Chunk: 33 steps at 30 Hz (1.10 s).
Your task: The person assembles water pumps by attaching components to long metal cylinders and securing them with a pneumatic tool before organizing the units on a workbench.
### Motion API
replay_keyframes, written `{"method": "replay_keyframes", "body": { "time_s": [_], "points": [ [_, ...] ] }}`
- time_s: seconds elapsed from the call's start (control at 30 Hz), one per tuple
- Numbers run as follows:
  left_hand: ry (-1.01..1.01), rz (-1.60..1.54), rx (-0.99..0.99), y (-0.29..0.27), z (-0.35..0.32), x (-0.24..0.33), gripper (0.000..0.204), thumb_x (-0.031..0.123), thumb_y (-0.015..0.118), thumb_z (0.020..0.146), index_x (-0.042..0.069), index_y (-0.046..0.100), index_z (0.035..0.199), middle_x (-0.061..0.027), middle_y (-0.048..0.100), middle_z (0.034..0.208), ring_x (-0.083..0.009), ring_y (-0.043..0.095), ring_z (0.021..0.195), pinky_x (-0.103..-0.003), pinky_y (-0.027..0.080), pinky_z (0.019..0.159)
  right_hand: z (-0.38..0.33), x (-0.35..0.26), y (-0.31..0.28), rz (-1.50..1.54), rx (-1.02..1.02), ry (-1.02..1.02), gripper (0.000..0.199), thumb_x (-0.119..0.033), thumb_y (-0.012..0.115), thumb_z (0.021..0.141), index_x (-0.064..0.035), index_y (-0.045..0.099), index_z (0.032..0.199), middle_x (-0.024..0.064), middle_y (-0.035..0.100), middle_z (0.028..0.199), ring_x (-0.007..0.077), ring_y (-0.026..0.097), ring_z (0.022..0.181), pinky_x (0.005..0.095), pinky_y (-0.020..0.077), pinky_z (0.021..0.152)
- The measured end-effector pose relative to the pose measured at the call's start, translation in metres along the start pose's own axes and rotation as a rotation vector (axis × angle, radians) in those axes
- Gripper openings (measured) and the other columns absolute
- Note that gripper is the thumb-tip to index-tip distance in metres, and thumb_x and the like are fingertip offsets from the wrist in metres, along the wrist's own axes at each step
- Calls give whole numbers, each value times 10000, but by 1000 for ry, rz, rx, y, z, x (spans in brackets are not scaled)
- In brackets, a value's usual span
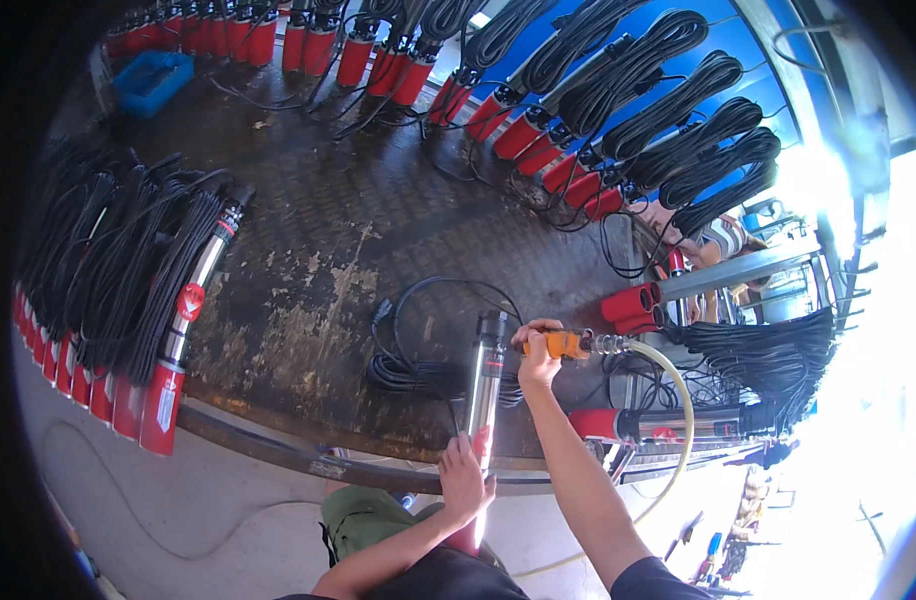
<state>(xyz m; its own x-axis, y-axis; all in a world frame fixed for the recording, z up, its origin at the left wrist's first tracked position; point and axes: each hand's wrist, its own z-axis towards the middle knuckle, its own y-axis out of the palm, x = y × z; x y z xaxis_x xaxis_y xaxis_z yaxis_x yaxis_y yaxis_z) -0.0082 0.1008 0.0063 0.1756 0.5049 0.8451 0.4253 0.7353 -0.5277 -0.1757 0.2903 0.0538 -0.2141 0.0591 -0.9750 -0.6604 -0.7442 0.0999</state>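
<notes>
Submersible pump (485,385) propped across the workbench edge (378,475).
Its lower body is clasped by the left hand (463,482), apparently for steadiness; an orange air tool (568,345) is gripped by the right hand (540,360) beside its head.

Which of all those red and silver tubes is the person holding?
The tube at the picture's lower middle: the left hand holds it. The right hand holds an orange tool, and neither touches another tube.

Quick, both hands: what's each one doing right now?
Left hand: closed on the lower, red part of the silver-and-red cylinder.
Right hand: closed, holding the orange tool with the pale hose.
</notes>
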Motion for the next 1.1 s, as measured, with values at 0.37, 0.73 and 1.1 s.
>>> {"method": "replay_keyframes", "body": {
  "time_s": [0.37,0.73,1.1],
  "points": [
    [-234,243,10,9,1,26,1093,312,903,634,-31,275,1461,-252,446,1296,-424,492,1175,-539,418,990,-2,-20,2,37,-11,-139,148,-9,592,847,-13,598,995,54,633,750,147,617,649,275,505,610],
    [-241,276,189,-41,-26,-3,920,320,860,713,-11,365,1413,-252,461,1289,-454,442,1198,-555,359,1024,-228,-1,-98,382,672,576,648,-680,508,930,-58,613,1080,76,659,926,190,632,758,313,516,653],
    [-294,631,133,-50,-9,-6,945,422,904,655,-56,413,1306,-266,568,1199,-430,546,1158,-483,454,996,-179,35,-108,708,435,1030,584,-642,471,935,-85,646,938,18,624,718,136,551,580,276,414,501]
  ]
}}
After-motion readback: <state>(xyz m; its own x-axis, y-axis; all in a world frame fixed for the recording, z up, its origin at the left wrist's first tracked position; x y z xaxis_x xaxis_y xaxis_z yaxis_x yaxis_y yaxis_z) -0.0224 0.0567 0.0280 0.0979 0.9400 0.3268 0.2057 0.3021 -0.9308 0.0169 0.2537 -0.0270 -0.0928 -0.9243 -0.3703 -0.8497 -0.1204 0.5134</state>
